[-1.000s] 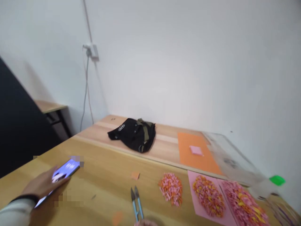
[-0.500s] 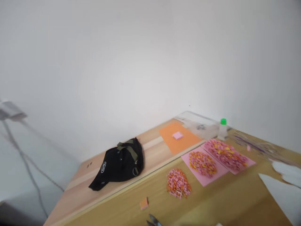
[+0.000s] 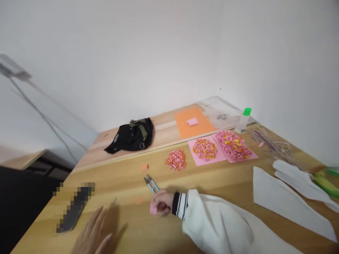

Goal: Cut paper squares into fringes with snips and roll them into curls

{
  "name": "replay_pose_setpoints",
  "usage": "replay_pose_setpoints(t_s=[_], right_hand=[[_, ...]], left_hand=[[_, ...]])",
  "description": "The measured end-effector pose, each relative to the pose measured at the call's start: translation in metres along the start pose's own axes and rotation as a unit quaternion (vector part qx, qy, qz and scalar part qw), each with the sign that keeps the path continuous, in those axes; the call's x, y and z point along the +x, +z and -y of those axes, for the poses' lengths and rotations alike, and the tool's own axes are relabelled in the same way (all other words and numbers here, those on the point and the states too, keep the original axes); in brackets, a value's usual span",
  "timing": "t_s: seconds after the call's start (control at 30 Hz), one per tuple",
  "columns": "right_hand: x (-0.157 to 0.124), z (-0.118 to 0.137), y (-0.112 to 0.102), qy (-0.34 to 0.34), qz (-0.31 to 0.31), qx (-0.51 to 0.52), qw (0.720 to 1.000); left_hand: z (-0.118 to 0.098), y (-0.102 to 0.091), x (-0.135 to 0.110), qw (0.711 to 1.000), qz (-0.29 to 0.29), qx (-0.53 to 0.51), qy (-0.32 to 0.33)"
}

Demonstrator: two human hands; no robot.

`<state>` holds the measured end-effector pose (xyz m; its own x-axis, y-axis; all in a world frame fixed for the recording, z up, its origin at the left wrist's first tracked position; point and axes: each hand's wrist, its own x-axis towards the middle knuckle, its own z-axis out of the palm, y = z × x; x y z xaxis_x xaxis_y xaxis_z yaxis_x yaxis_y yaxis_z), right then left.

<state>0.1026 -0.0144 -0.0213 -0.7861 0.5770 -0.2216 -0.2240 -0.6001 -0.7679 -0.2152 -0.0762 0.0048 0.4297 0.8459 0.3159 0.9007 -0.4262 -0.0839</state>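
My right hand (image 3: 164, 200), in a white sleeve with a striped cuff, is closed on a small piece of pink paper (image 3: 153, 208) above the table. Just beyond its fingers lie thread snips (image 3: 151, 182), blades pointing away and partly hidden by the hand. A small orange paper piece (image 3: 139, 200) lies to its left, and another orange piece (image 3: 144, 167) is farther back. My left hand (image 3: 92, 233) is at the lower edge, fingers stretched out, with nothing in it.
Behind are a heap of pink and orange bits (image 3: 176, 159), pink sheets (image 3: 200, 161) bearing more bits, an orange sheet (image 3: 182, 130), a black bag (image 3: 134, 137) and a green-capped bottle (image 3: 242, 121). White paper (image 3: 286, 208) lies right; a pixelated dark object (image 3: 75, 210) lies left.
The view has tipped down, so things sit higher in the picture. Both my hands have come into view, the right with pink paper in its fingers.
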Motion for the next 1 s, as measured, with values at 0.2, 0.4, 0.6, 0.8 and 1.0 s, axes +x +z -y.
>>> replay_pose_setpoints(t_s=[0.2,0.4,0.6,0.8,1.0], right_hand=[[0.004,-0.008,-0.006,0.024,0.025,-0.029,0.999],[0.003,-0.008,-0.01,0.033,0.023,-0.05,0.998],[-0.009,-0.002,-0.009,0.009,0.008,-0.067,0.998],[-0.02,0.007,0.01,-0.089,-0.127,-0.08,0.985],[0.012,0.018,0.044,-0.228,-0.38,-0.155,0.883]], left_hand=[[-0.025,0.019,-0.031,0.999,0.035,-0.009,-0.024],[-0.026,0.008,-0.022,0.996,0.069,-0.026,-0.051],[-0.023,0.015,-0.025,0.994,0.084,-0.039,-0.052],[-0.019,0.005,-0.011,0.992,0.116,-0.032,-0.038],[-0.063,-0.003,0.096,0.917,-0.005,-0.397,-0.022]])
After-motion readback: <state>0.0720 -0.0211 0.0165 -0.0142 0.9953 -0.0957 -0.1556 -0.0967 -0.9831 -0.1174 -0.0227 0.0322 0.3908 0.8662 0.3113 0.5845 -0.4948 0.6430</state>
